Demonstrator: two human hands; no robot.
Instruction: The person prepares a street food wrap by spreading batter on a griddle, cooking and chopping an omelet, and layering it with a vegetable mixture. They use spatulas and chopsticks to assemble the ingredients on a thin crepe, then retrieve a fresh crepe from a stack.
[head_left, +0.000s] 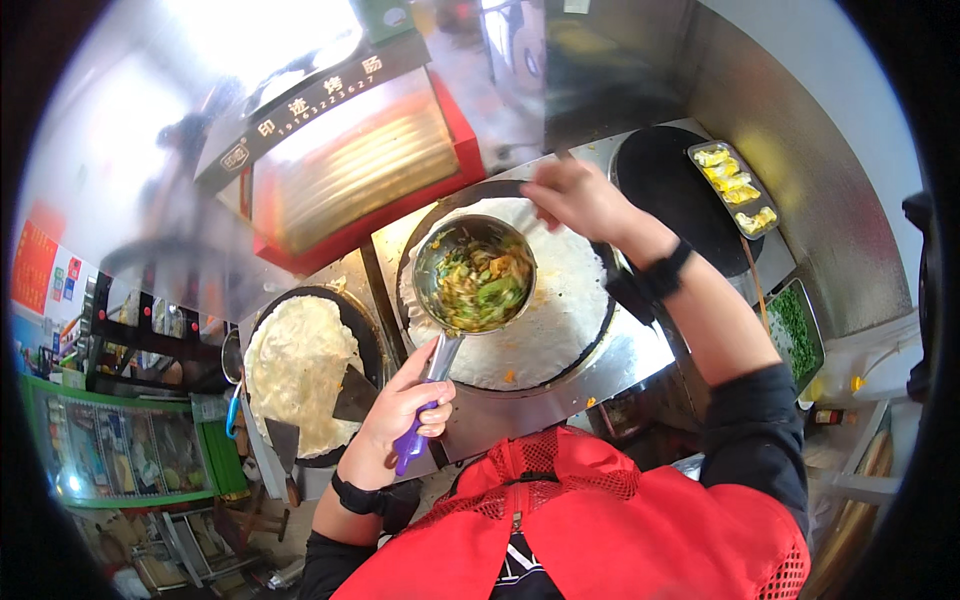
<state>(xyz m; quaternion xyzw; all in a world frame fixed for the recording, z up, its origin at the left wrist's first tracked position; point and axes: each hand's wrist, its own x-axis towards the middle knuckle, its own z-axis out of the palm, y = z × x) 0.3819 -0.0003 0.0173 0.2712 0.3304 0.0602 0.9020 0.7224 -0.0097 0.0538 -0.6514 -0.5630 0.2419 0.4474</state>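
My left hand (420, 405) grips the purple handle of a metal ladle-like pan (475, 274), which holds a blurred mix of chopped vegetables and egg. The pan is over a large pale crepe (555, 315) on a round black griddle. At the crepe's far right edge is my right hand (574, 196), blurred, its fingers curled; whether it holds something cannot be made out. On the left griddle (367, 330) lies a cooked yellowish pancake (304, 360), with a metal scraper (356, 397) over its right side and another scraper (285, 442) at its lower edge.
A red heated display case (360, 165) stands behind the griddles. At the right are a bare black griddle (652, 187), a tray with folded yellow food (739, 187) and a container of chopped greens (795, 330). A green-framed glass case (127, 450) is at the far left.
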